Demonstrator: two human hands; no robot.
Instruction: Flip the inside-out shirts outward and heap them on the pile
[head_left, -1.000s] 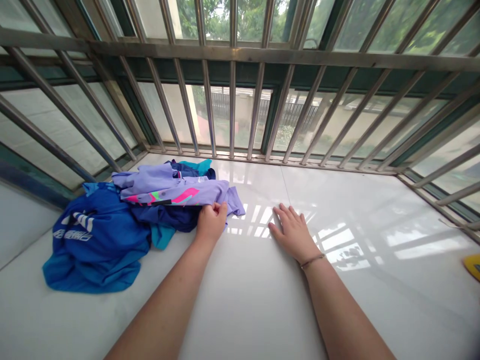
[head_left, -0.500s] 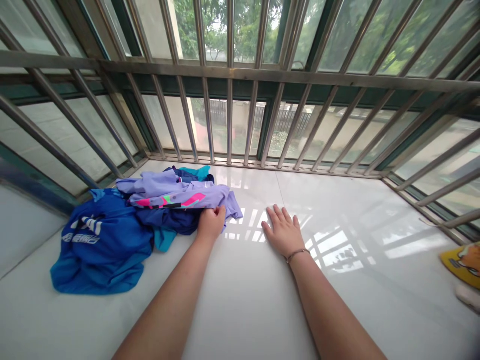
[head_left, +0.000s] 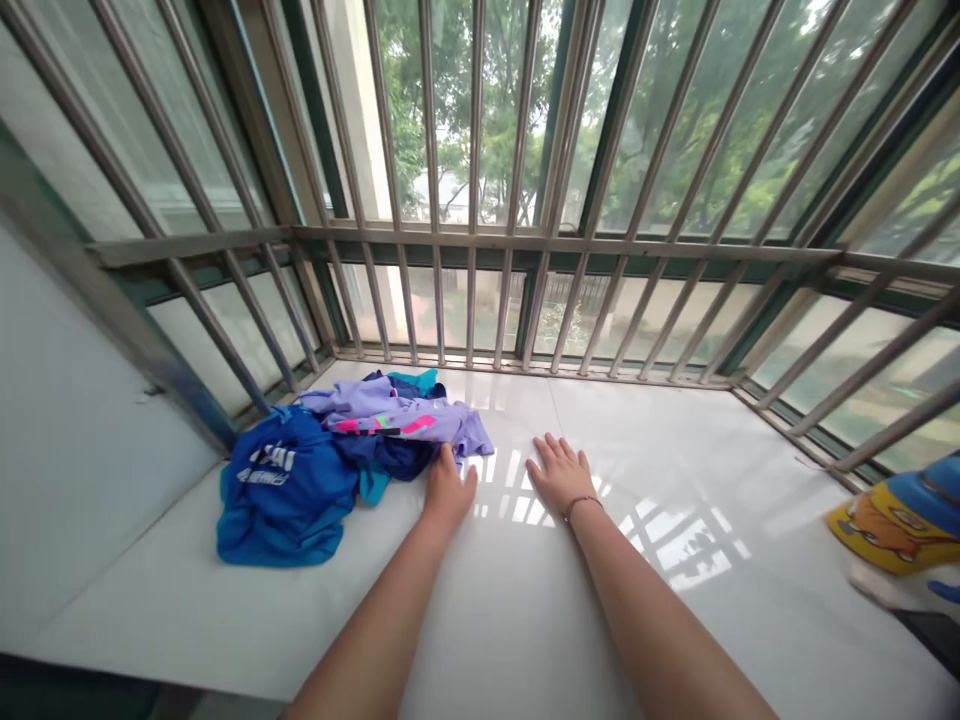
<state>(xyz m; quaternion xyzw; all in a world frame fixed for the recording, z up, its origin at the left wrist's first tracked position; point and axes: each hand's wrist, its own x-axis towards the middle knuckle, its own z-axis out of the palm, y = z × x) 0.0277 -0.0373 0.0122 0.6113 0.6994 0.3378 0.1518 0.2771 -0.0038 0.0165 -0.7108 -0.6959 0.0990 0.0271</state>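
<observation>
Blue cloth with white print [head_left: 285,490] lies at nine o'clock of the white ledge [head_left: 712,480]. Beside it lies a lilac shirt [head_left: 397,415] over a navy piece [head_left: 397,455]: at least three garments, one heap. The left hand [head_left: 448,492] meets the lilac hem, thumb apart. I cannot tell whether its fingers pinch cloth, so this looks like taking hold, and any lift calls for a firm pinch first. The right hand [head_left: 559,472], with one bracelet [head_left: 581,503], lies flat, fingers spread wide. One yellow-blue item [head_left: 892,515] sits at three o'clock.
</observation>
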